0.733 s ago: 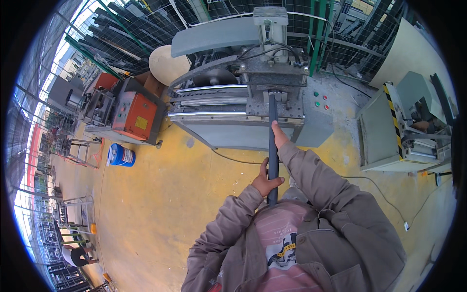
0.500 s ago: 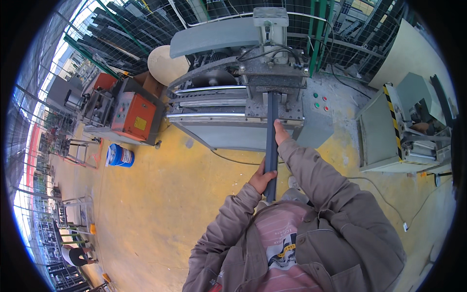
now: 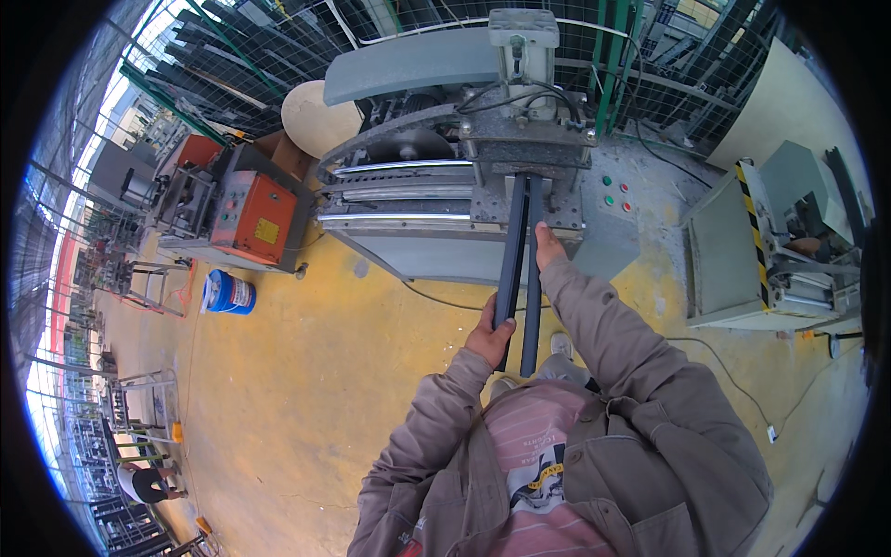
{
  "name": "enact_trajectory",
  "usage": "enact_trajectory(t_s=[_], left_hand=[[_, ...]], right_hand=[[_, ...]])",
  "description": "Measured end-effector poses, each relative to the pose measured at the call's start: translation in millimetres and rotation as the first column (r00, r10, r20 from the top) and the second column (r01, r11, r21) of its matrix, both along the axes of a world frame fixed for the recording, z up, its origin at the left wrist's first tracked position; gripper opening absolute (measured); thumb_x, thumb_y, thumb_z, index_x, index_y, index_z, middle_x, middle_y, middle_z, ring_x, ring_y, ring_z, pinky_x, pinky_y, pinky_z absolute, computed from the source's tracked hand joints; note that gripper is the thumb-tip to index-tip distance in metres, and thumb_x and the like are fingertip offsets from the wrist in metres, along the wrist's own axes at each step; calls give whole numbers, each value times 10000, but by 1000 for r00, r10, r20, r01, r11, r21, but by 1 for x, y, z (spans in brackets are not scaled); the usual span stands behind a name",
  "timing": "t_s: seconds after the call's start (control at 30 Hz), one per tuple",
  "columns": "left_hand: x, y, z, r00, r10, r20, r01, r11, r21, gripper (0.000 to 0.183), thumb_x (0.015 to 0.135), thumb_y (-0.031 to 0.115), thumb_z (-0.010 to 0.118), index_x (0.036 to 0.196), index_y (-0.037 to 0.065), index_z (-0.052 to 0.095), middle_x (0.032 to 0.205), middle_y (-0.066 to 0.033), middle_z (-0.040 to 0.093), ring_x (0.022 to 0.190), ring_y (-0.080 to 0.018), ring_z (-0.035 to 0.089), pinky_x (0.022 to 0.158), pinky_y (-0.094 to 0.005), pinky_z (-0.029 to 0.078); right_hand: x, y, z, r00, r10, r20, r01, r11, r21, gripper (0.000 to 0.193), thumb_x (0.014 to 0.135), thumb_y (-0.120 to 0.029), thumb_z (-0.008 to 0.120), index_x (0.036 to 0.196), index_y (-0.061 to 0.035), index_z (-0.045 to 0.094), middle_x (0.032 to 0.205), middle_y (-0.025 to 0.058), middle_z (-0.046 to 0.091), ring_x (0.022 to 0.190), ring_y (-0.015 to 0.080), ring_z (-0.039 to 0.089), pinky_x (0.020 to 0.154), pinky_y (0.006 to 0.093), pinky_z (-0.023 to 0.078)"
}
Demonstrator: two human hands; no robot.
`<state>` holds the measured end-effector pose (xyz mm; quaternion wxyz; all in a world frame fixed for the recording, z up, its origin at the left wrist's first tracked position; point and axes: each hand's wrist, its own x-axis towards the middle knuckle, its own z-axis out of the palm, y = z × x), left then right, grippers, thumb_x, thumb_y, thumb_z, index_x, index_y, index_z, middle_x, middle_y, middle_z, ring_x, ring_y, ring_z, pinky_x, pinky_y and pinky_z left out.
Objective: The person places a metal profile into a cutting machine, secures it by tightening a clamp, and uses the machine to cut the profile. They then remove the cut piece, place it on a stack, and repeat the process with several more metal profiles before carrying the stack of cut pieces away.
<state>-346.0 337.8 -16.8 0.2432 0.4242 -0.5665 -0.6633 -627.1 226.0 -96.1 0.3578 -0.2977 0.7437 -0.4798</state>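
Observation:
Two long dark grey profiles run from the cutting machine [image 3: 399, 252] toward my body, their far ends under its clamp head. They lie close together at the machine and stand slightly apart at their near ends. My left hand [image 3: 489, 340] is closed around the left profile [image 3: 511, 255] near its near end, thumb on top. Farther up, my right hand [image 3: 549, 247] grips the right profile [image 3: 532, 311] from its right side, close to the machine's front edge; most of its fingers are hidden. A round saw blade [image 3: 406, 150] shows left of the clamp.
Green and red buttons [image 3: 609, 200] sit on a panel at the machine's right. A blue bucket [image 3: 229, 292] and an orange-fronted machine [image 3: 262, 223] stand left. Another machine [image 3: 729, 251] with striped edging is at right, and a cable [image 3: 733, 381] crosses the floor. Another person [image 3: 144, 483] is far left.
The profiles lay against each other before; now a gap shows between them toward their near ends. My left hand has moved a little left with the left profile.

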Motion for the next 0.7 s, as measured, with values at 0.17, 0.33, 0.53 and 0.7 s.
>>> enact_trajectory(t_s=[0.17,0.33,0.53,0.7], left_hand=[[-7,-15,0,956,17,294,14,994,-105,849,1253,516,654,1950,126,368,1636,-323,741,1510,-457,734,1266,-466,563],[-14,9,-37,988,83,132,-37,947,-320,761,1296,537,595,1929,147,431,1582,-364,761,1467,-509,759,1228,-515,598],[-22,16,-59,988,128,80,-86,911,-403,703,1316,502,577,1910,139,475,1543,-364,765,1453,-513,760,1217,-527,606],[3,30,-51,981,147,124,-103,946,-309,730,1309,527,571,1915,133,472,1597,-357,751,1529,-509,725,1275,-499,573]], right_hand=[[-1,0,7,999,-34,6,33,988,153,1072,1230,-862,390,1722,52,660,1695,376,698,1630,544,614,1367,507,461],[17,4,14,970,-243,15,242,969,47,1011,1129,-849,669,1455,103,772,1456,352,825,1434,534,760,1244,539,558],[14,35,20,985,-170,19,171,985,-33,1047,1113,-879,705,1457,107,788,1435,337,835,1347,468,802,1165,507,595],[57,82,-1,984,-174,28,176,980,-89,892,1105,-774,817,1386,72,789,1359,262,865,1260,422,833,1129,496,620]])
